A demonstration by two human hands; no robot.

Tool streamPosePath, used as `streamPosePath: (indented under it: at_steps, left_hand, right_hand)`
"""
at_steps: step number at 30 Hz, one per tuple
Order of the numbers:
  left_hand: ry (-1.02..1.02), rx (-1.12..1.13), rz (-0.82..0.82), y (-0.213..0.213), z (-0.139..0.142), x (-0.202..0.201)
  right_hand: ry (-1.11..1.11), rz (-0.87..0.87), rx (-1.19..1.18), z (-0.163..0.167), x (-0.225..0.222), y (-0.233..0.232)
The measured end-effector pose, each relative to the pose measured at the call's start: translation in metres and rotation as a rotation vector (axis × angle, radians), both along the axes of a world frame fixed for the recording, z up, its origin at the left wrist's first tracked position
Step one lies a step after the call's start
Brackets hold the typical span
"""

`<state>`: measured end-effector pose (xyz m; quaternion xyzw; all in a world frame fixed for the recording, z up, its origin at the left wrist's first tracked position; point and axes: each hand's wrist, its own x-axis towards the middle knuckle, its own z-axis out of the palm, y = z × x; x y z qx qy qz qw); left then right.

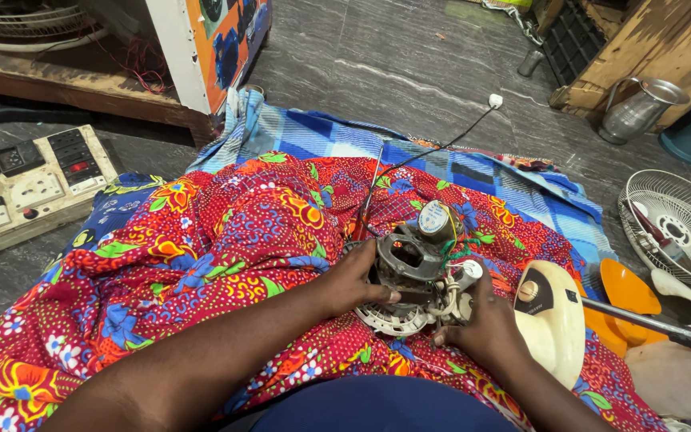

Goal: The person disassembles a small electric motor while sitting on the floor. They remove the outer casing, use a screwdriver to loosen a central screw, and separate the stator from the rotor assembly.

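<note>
We are seeing a red cloth [225, 240] printed with blue, yellow and green flowers, and under it a blue and white checked cloth [313, 136]. The fan motor [409, 264] is showing dark grey with a pale blue cap, white wires and a bit of green. We are noting a cream housing [557, 328], an orange blade [629, 292], a white fan grille [681, 228], a beige switchboard [37, 188] and grey veined floor [409, 64].

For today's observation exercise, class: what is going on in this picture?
A person sits with a bright floral cloth over the lap and holds a bare fan motor on it with both hands. The left hand cups its left side; the right hand presses at the wires. A cream motor cover lies beside it, a fan guard on the floor.
</note>
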<state>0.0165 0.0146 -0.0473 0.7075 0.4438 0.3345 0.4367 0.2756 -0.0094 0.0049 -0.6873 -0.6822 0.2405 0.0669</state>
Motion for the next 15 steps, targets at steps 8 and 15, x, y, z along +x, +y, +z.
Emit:
streamPosePath:
  at_steps: [8,15]
  left_hand:
    - [0.042,0.059,0.016,-0.013,0.025,0.002]
    - [0.070,-0.170,0.289,0.009,0.063,0.021]
  right_hand:
    - [-0.189,0.070,0.105,-0.010,0.004,-0.001]
    - [-0.128,0.355,0.058,0.036,0.023,0.051]
